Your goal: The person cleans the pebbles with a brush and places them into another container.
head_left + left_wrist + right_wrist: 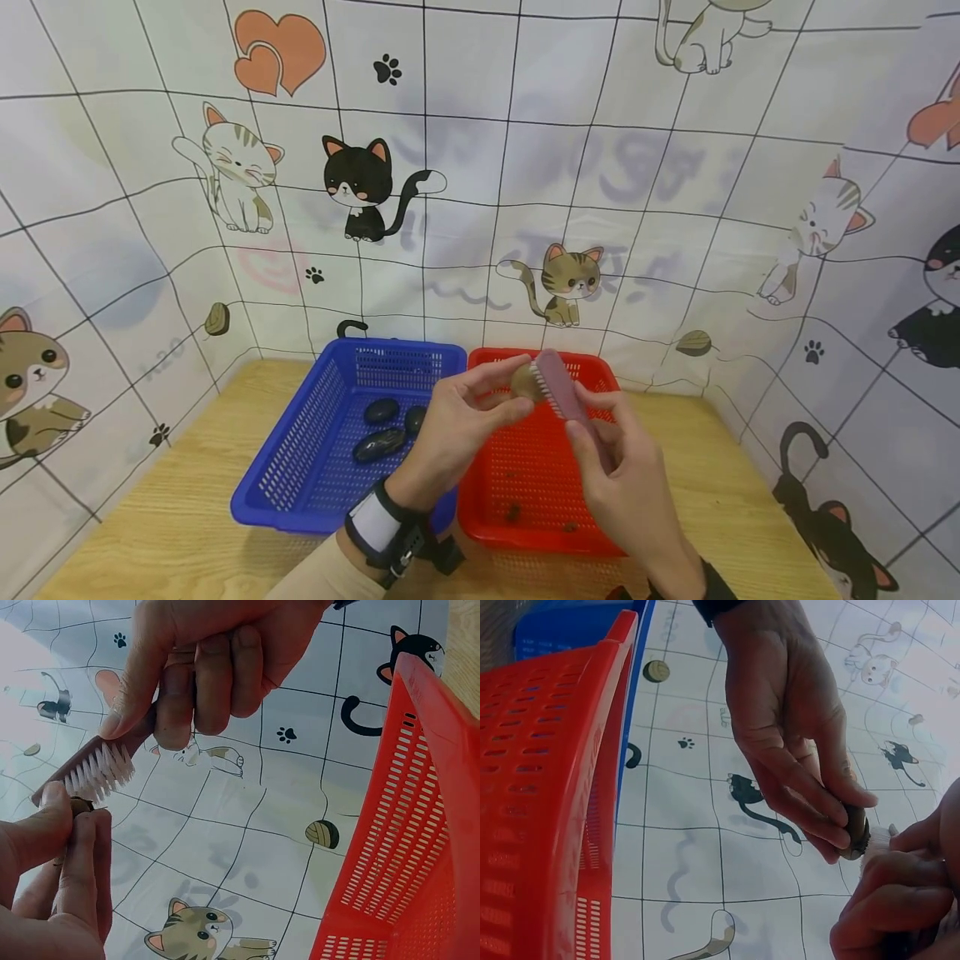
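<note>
My left hand (453, 421) pinches a brownish, rounded stone (527, 382) between thumb and fingers. In my right hand (630, 479) is a pink scrub brush (561, 387), gripped by its handle end. Its white bristles (101, 771) touch or nearly touch the stone. In the right wrist view the stone (854, 832) has a dark, rough patch on the side facing the bristles; fingers cover the rest. Both hands are raised above a red basket (483, 500) with brown crumbs on its floor.
Left of the red basket stands a blue basket (281, 475) holding several dark, shiny stones (378, 445). Both baskets sit on a wooden table (165, 517). A white sheet (465, 167) with grid lines and cartoon cats hangs behind and along both sides.
</note>
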The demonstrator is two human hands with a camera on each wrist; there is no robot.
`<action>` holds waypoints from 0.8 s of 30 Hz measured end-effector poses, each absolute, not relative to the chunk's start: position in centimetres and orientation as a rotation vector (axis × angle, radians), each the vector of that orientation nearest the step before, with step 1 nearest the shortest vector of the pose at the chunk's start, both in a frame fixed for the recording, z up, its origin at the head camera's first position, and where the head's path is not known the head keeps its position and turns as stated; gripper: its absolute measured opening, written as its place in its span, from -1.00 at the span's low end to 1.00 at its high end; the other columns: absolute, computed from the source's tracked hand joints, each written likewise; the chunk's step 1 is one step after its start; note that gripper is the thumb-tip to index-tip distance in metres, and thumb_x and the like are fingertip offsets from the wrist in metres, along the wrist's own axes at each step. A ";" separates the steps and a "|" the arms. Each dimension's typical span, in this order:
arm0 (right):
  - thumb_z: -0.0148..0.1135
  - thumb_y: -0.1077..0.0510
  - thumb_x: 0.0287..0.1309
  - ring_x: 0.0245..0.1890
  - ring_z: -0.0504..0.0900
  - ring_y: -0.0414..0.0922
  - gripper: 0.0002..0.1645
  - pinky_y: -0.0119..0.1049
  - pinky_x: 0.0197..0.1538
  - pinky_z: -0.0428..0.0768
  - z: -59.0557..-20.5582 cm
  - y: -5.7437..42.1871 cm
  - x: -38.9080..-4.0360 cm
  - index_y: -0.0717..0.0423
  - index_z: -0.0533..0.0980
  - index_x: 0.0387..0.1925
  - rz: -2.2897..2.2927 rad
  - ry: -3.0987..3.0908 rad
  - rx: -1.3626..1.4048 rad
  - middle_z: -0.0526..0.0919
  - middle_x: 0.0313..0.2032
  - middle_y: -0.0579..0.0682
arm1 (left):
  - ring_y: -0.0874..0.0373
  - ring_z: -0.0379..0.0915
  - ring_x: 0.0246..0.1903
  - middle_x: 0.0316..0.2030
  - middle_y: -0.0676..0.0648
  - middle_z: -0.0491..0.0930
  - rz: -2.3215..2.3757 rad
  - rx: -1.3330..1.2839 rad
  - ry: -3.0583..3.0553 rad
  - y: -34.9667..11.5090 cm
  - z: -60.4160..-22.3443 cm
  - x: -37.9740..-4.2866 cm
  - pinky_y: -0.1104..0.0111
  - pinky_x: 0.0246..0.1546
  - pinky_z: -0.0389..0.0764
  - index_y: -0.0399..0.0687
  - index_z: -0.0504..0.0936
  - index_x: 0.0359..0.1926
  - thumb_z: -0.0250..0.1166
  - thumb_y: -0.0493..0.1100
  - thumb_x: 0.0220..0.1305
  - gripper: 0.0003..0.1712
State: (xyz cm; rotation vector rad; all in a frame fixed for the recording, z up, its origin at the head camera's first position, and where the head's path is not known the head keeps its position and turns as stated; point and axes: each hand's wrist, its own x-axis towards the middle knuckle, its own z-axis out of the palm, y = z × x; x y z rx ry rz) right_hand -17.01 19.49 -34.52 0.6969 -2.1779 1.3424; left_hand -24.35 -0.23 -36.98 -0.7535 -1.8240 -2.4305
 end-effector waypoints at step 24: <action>0.21 0.30 0.38 -0.75 0.23 -0.24 -0.55 -0.37 -0.73 0.32 -34.8 18.9 -16.9 0.16 0.36 0.24 1.450 -2.176 0.692 0.62 -0.31 0.06 | -0.08 0.48 0.20 0.20 -0.15 0.56 -2.578 -0.869 -1.719 0.1 -37.1 -24.1 0.10 0.24 0.47 0.08 0.52 0.32 0.32 -0.17 0.38 -0.49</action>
